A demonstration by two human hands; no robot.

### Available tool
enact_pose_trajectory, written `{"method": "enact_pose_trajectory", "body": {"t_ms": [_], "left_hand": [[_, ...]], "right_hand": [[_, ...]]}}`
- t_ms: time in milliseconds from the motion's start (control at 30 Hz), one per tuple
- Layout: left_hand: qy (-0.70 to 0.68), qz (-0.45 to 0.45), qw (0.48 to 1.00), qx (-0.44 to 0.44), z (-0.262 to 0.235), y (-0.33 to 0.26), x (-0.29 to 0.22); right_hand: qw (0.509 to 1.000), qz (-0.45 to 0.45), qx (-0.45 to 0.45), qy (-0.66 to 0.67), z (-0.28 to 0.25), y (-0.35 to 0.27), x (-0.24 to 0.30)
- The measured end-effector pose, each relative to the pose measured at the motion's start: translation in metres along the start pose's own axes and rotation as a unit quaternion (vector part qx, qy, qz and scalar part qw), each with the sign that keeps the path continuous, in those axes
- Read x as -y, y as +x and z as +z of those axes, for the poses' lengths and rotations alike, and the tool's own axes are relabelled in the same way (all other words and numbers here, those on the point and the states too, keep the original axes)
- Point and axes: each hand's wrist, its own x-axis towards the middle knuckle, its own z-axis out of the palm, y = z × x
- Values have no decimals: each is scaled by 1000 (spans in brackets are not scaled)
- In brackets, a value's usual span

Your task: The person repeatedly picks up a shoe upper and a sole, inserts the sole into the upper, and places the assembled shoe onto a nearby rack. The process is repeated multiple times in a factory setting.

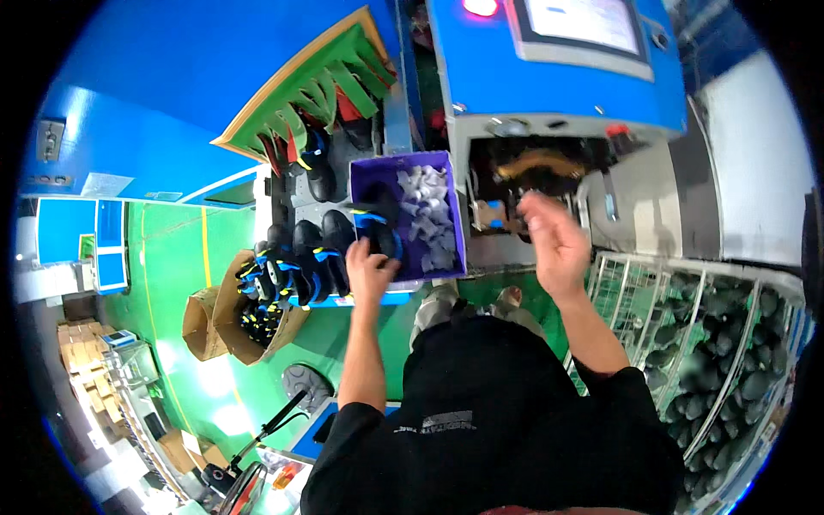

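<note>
Black-and-blue shoe (386, 239) inside purple box's (371, 174) left edge, toward near-left corner. Left hand (373, 268) half-curled at it; firmness of hold unclear. Right hand (558, 247) loosely curled by blue machine (566, 94); can't tell if empty. Loose grip could snag shoe on left rim, knock neighbouring shoes (309, 245). Grey pieces (429, 215) crowd right side; room opens upward.

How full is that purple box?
Partly full: loose pale-grey pieces lie in the right side of the purple box, with bare purple showing.

the right hand (560, 249) is blurred, and the screen (584, 26) is cut off by the upper edge
</note>
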Motion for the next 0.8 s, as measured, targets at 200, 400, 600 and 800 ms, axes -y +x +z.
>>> {"method": "enact_pose_trajectory", "body": {"t_ms": [200,400,600,800], "left_hand": [[-129,-90,985,-68,-7,15,-15],[-156,-254,950,-93,18,182,159],[-197,-381,895,-124,112,289,238],[-780,-404,473,-59,74,278,230]], "right_hand": [[869,-341,-133,-333,54,136,22],[719,-415,-221,-512,73,155,-30],[633,-398,-188,-637,72,151,-19],[698,-402,-170,-568,65,145,-31]]}}
